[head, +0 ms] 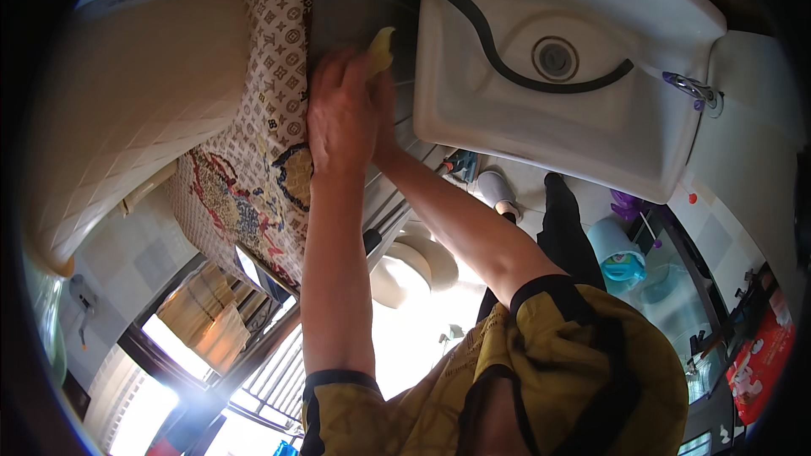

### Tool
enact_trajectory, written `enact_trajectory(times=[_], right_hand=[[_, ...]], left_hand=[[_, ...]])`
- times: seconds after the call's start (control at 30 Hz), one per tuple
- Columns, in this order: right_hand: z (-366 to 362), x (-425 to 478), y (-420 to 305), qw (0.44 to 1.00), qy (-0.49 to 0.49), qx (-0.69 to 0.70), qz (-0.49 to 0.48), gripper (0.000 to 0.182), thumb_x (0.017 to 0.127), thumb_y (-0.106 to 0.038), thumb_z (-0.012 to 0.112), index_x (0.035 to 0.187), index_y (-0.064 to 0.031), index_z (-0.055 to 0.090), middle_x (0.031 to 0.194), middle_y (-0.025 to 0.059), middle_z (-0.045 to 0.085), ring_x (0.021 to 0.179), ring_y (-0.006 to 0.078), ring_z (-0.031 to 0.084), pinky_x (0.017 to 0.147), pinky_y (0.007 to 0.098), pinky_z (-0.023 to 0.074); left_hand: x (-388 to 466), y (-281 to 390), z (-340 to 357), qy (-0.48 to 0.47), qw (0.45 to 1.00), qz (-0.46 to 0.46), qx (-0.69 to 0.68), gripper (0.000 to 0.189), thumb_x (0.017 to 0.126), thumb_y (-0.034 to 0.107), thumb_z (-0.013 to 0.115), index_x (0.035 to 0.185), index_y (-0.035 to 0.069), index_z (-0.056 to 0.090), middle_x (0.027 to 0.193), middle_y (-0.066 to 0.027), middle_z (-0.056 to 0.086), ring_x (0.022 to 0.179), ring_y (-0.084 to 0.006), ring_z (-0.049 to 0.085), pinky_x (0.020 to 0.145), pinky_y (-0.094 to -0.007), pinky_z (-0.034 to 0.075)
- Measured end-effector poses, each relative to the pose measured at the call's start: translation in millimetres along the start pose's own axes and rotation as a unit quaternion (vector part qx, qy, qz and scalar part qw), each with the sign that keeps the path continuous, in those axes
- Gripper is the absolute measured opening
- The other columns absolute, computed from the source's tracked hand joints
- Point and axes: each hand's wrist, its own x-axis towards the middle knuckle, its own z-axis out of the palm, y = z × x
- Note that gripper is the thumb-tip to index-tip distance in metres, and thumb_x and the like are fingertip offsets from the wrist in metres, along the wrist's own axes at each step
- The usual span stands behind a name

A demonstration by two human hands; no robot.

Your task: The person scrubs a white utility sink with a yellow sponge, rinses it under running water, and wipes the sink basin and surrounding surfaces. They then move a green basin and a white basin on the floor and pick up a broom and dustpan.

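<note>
My two hands are close together in front of a dark grey panel, just right of a patterned cover. My left hand is in front, with fingers curled. My right hand is pressed against it and mostly hidden behind it. A yellow cloth sticks up from between them, both hands closed around its lower part. The brown-and-cream cover hangs beside my left wrist and bears coloured embroidery. A white ceramic sink is to the right of my hands, with a dark grey hose curving down into it.
The sink has a drain and a chrome tap. Below are a long-handled tool, a grey slipper on my foot and a round white basin. A light-blue bucket stands right of my legs. A large pale container is at left.
</note>
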Motion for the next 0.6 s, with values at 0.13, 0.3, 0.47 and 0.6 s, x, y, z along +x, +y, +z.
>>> enact_trajectory(times=[0.13,0.3,0.47,0.6], right_hand=[[9.9,45.3,77.3,0.99,0.029,0.035,0.132,0.035,0.087,-0.026,0.049,0.106,0.0039,0.048,0.105,0.0228,0.049,0.102,0.0363,0.048,0.086,0.0424,0.0371],[7.5,78.0,77.5,0.956,-0.024,0.08,0.28,0.041,0.094,-0.027,0.036,0.114,0.0069,0.046,0.115,0.0275,0.049,0.109,0.0387,0.046,0.092,0.0447,0.0362],[44.7,75.8,58.0,0.95,0.105,-0.23,-0.181,0.051,0.096,-0.035,0.033,0.124,0.0066,0.04,0.122,0.0269,0.046,0.112,0.0387,0.045,0.097,0.0429,0.0352],[20.4,158.1,107.3,0.971,-0.002,0.109,0.211,0.054,0.095,-0.036,0.035,0.13,0.0053,0.034,0.127,0.0265,0.042,0.112,0.0393,0.045,0.098,0.0409,0.0353]], left_hand=[[5.8,1.7,11.5,-0.02,0.995,0.042,0.086,0.027,0.08,0.005,0.05,0.105,0.009,0.061,0.111,-0.0113,0.058,0.112,-0.0278,0.05,0.097,-0.0446,0.037],[12.8,-2.9,0.0,-0.071,0.982,0.031,0.175,0.028,0.082,0.009,0.048,0.107,0.012,0.06,0.116,-0.007,0.056,0.118,-0.0254,0.046,0.102,-0.0546,0.025],[49.7,8.5,-25.4,-0.019,0.977,0.061,0.205,0.03,0.08,0.01,0.049,0.107,0.014,0.061,0.116,-0.006,0.057,0.117,-0.0236,0.047,0.101,-0.0578,0.024],[65.3,-1.5,-18.1,0.016,0.982,0.07,0.173,0.034,0.075,0.0,0.049,0.104,0.009,0.062,0.115,-0.0081,0.058,0.116,-0.0254,0.048,0.099,-0.0464,0.034]])
